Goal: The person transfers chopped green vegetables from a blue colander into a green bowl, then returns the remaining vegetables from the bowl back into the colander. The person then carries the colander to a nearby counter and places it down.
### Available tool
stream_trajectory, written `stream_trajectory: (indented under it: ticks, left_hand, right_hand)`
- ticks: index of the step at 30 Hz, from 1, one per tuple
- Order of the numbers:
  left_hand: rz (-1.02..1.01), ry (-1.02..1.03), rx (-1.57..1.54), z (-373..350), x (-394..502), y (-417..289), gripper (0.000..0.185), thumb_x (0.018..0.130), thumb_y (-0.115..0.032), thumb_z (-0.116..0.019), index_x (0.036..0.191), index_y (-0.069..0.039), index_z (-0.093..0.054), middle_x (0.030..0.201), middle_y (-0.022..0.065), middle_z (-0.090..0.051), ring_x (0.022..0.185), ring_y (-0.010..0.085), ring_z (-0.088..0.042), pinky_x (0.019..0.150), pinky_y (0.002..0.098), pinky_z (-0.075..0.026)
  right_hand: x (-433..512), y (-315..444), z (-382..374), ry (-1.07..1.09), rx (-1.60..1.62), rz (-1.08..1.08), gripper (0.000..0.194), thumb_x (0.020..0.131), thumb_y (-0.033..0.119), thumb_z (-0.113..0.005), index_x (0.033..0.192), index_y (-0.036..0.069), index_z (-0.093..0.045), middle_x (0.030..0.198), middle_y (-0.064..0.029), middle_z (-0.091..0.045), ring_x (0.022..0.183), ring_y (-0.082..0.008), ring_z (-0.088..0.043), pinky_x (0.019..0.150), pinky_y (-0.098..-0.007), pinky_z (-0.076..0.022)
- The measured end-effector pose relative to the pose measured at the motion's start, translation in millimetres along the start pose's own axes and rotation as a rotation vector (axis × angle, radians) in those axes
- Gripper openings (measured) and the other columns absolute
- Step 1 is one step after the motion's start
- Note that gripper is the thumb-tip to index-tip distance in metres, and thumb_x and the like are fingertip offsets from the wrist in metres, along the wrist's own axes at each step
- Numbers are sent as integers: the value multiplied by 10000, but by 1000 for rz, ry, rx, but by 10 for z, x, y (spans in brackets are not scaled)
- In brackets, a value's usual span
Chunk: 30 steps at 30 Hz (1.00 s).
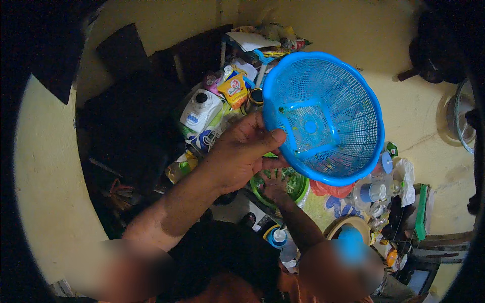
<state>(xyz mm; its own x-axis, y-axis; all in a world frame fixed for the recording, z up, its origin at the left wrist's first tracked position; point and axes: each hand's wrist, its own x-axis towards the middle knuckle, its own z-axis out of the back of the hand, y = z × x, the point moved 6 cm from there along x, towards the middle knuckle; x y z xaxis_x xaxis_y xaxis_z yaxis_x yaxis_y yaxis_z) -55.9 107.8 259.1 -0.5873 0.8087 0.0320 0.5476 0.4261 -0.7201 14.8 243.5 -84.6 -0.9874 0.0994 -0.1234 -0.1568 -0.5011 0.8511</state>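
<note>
My left hand [240, 155] pinches the rim of a blue plastic colander [352, 102], thumb on the inner side. The colander is held up and tilted, so its mesh inside faces me. A few small green bits cling near its base. Lower down, my right hand [275, 185] reaches into a green plastic basin [305, 192] with its fingers spread. Chopped leafy greens [292, 177] lie under and around those fingers. The colander and my left arm cover part of the basin.
Behind the colander, a white appliance [201, 110] and a yellow packet [232, 89] sit on a patterned tablecloth [318, 204]. Clear plastic containers [373, 193] and a red plastic bag [329, 188] are to the right. A tan bowl [331, 227] and a blue-rimmed container [274, 236] stand nearer me.
</note>
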Motion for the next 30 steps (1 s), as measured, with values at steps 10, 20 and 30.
stream_trajectory:
  ticks: [10,20,30]
  left_hand:
    - [89,-173,60,528,-279,265,291,918,-127,-549,1191,-71,-469,1164,92,-573,1040,242,-589,867,444,-516]
    - [286,-348,138,1557,-922,1003,389,860,-26,-540,1242,-45,-468,1175,102,-566,1052,238,-575,885,399,-497]
    - [140,-368,173,2154,-946,987,254,849,-1,-525,1094,-67,-549,1004,38,-618,823,148,-614,694,291,-544]
  right_hand:
    - [147,-224,832,-101,225,-273,530,809,351,-602,1294,186,-464,1363,-148,-336,1265,-390,-302,986,-574,-314]
    - [-121,117,663,135,-778,-278,524,766,299,-659,1238,128,-510,1197,-161,-507,1161,-367,-437,939,-506,-395]
    - [-43,-721,501,-32,724,-443,562,707,239,-734,1184,20,-531,889,-167,-662,855,-291,-612,792,-399,-493]
